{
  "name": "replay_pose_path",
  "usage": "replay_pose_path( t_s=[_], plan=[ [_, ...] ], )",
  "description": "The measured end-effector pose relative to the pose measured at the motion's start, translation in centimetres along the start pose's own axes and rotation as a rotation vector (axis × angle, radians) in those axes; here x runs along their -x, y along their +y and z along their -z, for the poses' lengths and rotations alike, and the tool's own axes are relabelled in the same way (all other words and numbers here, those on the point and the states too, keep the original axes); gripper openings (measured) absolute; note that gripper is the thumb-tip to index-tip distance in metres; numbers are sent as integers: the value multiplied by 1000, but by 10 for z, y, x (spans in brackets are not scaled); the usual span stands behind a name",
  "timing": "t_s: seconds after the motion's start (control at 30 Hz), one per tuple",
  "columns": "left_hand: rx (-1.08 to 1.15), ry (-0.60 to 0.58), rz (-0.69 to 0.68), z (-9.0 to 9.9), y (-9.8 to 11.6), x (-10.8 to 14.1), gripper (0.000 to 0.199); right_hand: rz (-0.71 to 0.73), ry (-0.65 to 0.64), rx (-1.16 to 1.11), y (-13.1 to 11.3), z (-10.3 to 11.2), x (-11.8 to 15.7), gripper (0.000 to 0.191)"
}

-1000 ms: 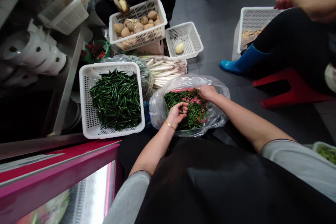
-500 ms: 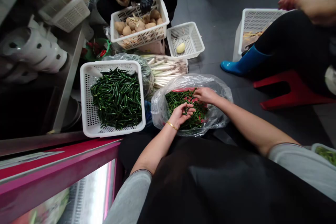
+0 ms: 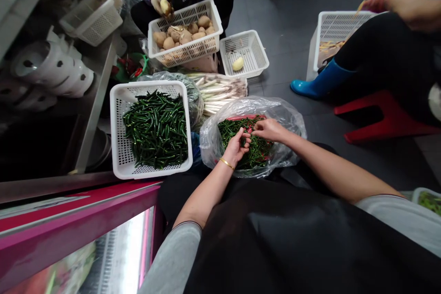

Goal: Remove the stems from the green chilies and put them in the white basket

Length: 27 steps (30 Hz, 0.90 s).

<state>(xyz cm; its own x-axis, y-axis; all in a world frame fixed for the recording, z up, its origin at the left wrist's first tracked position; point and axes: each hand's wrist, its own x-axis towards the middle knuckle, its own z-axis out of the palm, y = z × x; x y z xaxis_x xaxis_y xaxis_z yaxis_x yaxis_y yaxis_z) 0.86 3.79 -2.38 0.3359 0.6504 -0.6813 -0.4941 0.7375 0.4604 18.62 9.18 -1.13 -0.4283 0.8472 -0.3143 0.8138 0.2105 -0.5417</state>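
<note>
Your left hand (image 3: 237, 147) and right hand (image 3: 269, 129) pinch one green chili (image 3: 248, 134) between their fingers; the white basket (image 3: 116, 147) is heaped, the plastic bag (image 3: 213, 135) still half full.

green chillies (image 3: 253, 147) heaped in plastic bag (image 3: 285, 121)

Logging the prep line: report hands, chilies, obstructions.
Left hand and right hand meet over bagged green chilies, fingers pinching one; grip unclear. Plastic bag open. White basket of chilies alongside. Nothing between hands and bag.
</note>
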Motion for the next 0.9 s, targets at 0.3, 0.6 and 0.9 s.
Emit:
replay_pose_path(
  t_s=[0.3,0.6,0.9],
  plan=[
    [9,14,107,13,2,9,31,-187,-51,423,19,-26,-31,32],
    [13,19,30,8,2,8,31,-192,-49,135,-2,2,1,28],
    [87,96,6,21,5,17,38,-33,-135,267,1,-37,-34,33]
  ],
)
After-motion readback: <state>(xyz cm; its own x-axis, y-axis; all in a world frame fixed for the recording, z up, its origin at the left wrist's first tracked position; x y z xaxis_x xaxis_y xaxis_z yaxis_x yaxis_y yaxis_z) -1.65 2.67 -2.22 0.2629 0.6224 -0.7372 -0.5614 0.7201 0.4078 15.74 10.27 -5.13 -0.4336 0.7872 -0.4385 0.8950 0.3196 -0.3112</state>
